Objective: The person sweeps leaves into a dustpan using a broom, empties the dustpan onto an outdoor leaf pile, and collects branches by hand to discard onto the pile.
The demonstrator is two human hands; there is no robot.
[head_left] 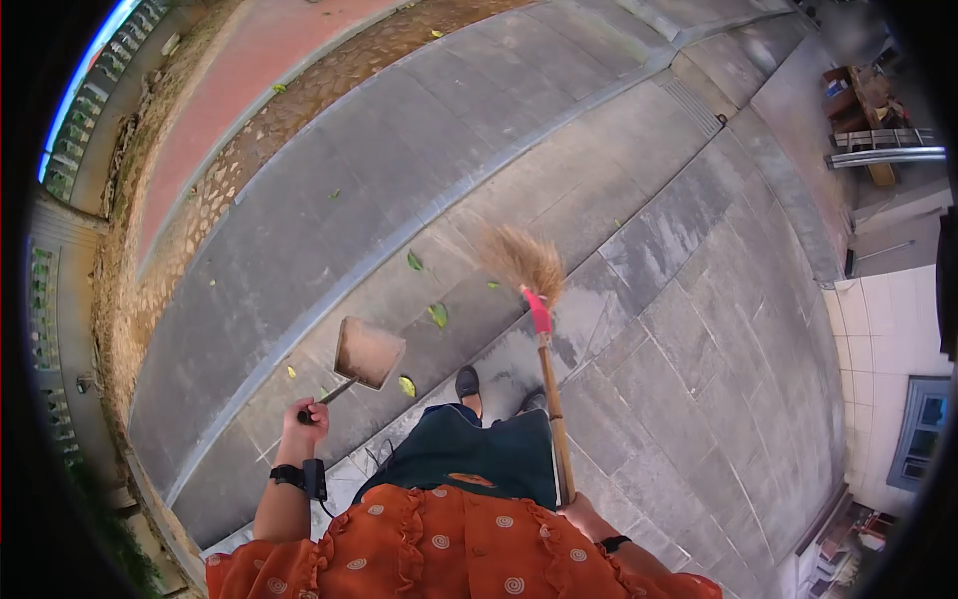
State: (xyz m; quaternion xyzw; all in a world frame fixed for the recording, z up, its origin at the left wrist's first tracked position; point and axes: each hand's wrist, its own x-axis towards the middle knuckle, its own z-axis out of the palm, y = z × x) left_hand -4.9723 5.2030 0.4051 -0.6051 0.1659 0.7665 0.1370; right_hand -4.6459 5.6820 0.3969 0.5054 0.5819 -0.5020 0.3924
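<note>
Green leaves [438, 315] lie unswept on the grey paving [659, 399] near the straw broom [524, 265], its bamboo handle [559, 439] gripped by the fingers of the right hand [581, 512], and the dustpan [369, 352], clasped in the left hand's [310, 419] fingers with no leaf visible inside, so sweeping looks unfinished.

Left hand [307, 423]: is gripping dustpan [368, 352]
Right hand [582, 512]: is holding broom [540, 315]
Leaves [438, 315]: are lying beyond left hand

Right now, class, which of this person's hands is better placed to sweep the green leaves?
Probably the right hand: it grips the broom, whose bristles are near the green leaves. The left hand holds the dustpan by its handle, so it suits collecting better.
</note>
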